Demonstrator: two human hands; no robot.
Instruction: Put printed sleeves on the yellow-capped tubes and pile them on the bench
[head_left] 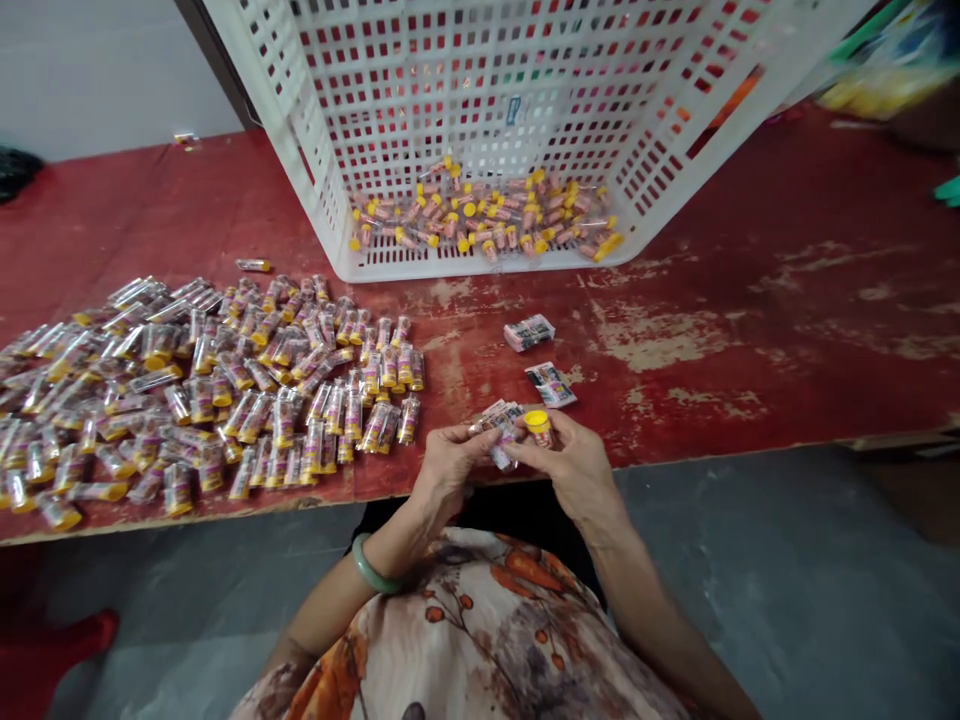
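My left hand is closed, with thumb and fingers pinching a small stack of printed paper slips. My right hand is closed around a small clear tube with a yellow cap, the cap facing up. Both hands meet just above the table's front edge, their fingertips nearly touching. Something clear and printed shows between them, partly hidden by the fingers. On the table beyond lie a stack of printed slips and a smaller bundle of slips.
A large pile of yellow-capped tubes covers the left of the worn red table. A white plastic basket, tipped on its side at the back, holds more capped tubes. One tube lies apart. Plastic bags show at far right.
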